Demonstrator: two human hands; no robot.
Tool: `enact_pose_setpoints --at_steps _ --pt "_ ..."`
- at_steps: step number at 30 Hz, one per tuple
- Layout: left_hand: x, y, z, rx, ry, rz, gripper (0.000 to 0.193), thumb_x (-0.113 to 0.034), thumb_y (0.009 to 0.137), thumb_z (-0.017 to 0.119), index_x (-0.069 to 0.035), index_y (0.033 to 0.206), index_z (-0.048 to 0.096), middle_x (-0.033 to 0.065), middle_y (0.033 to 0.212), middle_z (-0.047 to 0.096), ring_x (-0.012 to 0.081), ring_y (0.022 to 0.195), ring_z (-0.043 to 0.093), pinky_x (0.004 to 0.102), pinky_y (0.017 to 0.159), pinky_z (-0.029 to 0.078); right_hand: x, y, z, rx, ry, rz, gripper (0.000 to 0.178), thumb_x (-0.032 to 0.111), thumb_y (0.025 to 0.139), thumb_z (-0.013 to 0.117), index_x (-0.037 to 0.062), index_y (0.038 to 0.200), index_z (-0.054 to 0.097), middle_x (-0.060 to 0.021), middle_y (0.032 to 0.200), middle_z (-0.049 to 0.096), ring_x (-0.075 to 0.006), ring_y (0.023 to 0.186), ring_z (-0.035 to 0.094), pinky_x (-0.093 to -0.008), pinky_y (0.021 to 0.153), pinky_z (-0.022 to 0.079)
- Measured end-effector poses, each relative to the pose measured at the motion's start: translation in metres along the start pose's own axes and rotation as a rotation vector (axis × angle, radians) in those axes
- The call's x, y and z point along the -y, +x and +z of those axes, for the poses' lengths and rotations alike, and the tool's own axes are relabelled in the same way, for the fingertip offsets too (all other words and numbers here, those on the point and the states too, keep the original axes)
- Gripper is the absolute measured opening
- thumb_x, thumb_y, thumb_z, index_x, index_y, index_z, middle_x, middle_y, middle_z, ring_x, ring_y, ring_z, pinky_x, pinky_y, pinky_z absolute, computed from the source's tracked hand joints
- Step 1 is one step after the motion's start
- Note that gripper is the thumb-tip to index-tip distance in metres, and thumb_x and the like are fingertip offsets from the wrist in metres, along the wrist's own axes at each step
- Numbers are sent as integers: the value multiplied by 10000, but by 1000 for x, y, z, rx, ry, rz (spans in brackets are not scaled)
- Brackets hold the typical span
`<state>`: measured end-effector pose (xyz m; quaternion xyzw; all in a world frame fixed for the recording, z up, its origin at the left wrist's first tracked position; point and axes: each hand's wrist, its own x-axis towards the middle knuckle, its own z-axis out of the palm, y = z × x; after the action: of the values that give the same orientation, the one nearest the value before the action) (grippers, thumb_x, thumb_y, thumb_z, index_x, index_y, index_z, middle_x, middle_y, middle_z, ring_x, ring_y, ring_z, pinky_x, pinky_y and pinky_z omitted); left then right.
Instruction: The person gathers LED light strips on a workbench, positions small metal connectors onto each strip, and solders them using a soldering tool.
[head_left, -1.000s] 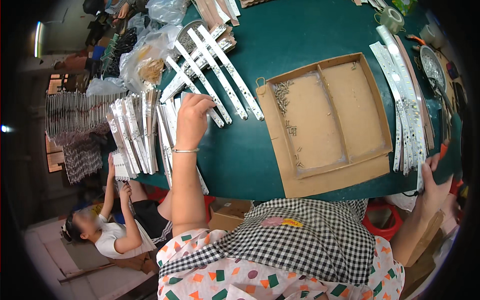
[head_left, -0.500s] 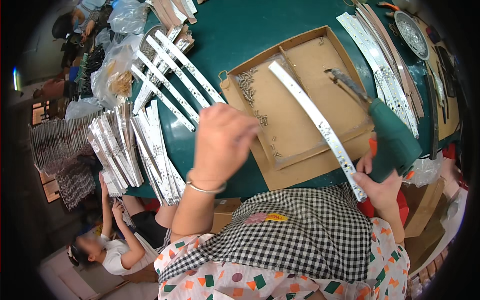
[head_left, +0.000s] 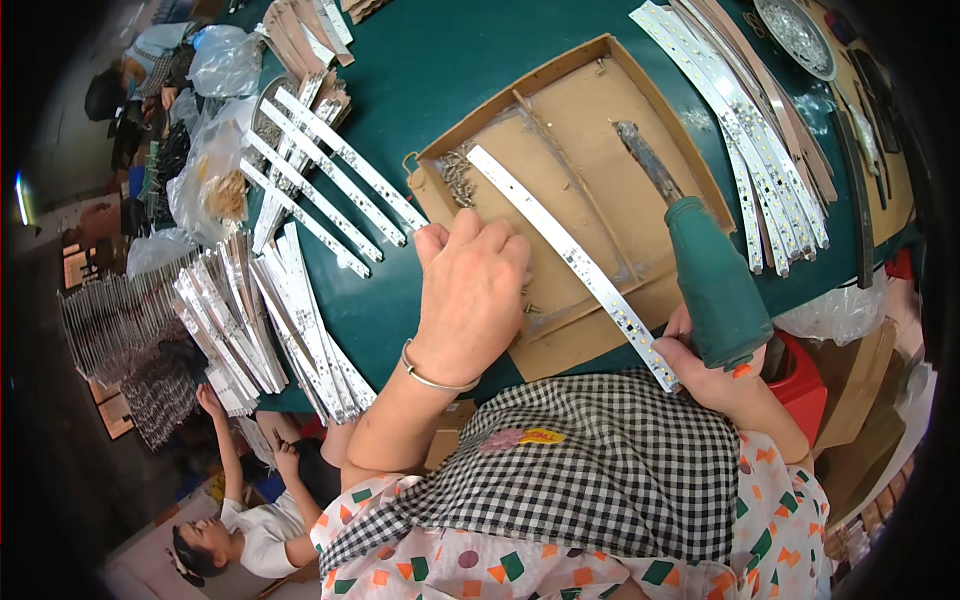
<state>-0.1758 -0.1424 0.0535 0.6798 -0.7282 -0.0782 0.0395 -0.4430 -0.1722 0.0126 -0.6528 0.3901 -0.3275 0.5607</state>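
Green tabletop (head_left: 400,120): cardboard tray (head_left: 575,105), screws (head_left: 457,181) inside left. Your right fingers (head_left: 684,361) pinch light strip (head_left: 560,241), green tool (head_left: 715,280); left fingers (head_left: 490,238) curled, contents unclear.

LED strip (head_left: 566,243): white, dotted yellow along its lower part; power screwdriver (head_left: 716,288): green casing, dark grey shaft; tabletop (head_left: 450,70): deeper green. Cardboard tray (head_left: 590,120): plain tan; stool (head_left: 802,388): red; bangle (head_left: 428,380): silvery. Apron (head_left: 610,470): black-and-white gingham, patch (head_left: 541,437) pink and yellow; blouse (head_left: 545,580): pale ground, geometric print in orange, dark green and plum.
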Motion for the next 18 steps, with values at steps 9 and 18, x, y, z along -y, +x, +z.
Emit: enact_pose_setpoints --at_steps 9,18 --pt "-12 2 10 -219 -618 -151 96 -11 760 748 -20 838 692 86 706 686 201 591 647 277 551 493 13 6 -11 59 79 125 301 -103 770 672 65 925 476 -34 826 518 -137 765 551 -281 712 472" --pt "-17 1 18 -276 -561 -193 101 -42 734 791 -27 813 728 90 715 701 159 591 661 247 548 499 5 6 -5 -40 76 37 257 -1 730 794 0 932 636 -51 763 654 -130 650 628 -265 604 509"
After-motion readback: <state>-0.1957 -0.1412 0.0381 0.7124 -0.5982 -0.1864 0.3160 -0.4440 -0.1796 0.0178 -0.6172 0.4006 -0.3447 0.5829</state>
